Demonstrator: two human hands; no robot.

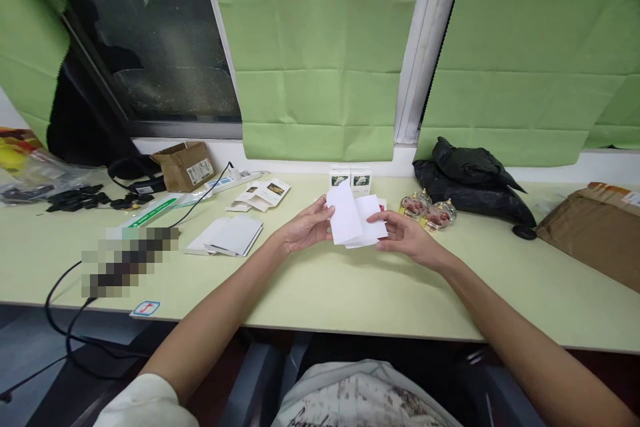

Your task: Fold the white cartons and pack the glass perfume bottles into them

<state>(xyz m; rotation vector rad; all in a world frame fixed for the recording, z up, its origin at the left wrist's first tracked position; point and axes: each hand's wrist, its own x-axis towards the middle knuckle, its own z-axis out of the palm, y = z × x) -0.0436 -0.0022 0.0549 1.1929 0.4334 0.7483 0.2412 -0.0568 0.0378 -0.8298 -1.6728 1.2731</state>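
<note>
Above the middle of the table, a folded white card (346, 217) is held between both hands. My left hand (309, 223) pinches its left edge, thumb in front. My right hand (406, 239) grips the right-hand panel, fingers at its edge. The panels overlap at an angle, and their visible faces are blank. Just behind stand small white cards with flower pictures (361, 181). More picture cards (263, 195) lie back left, and a stack of blank white folded cards (227, 236) rests left of my left forearm.
Clear ornaments (438, 215) sit right of my right hand, before a black plastic bag (473, 180). A cardboard box (597, 230) stands far right, a small open carton (186, 167) back left. Black cables (65, 273) and a blurred-out object (131, 260) occupy the left side.
</note>
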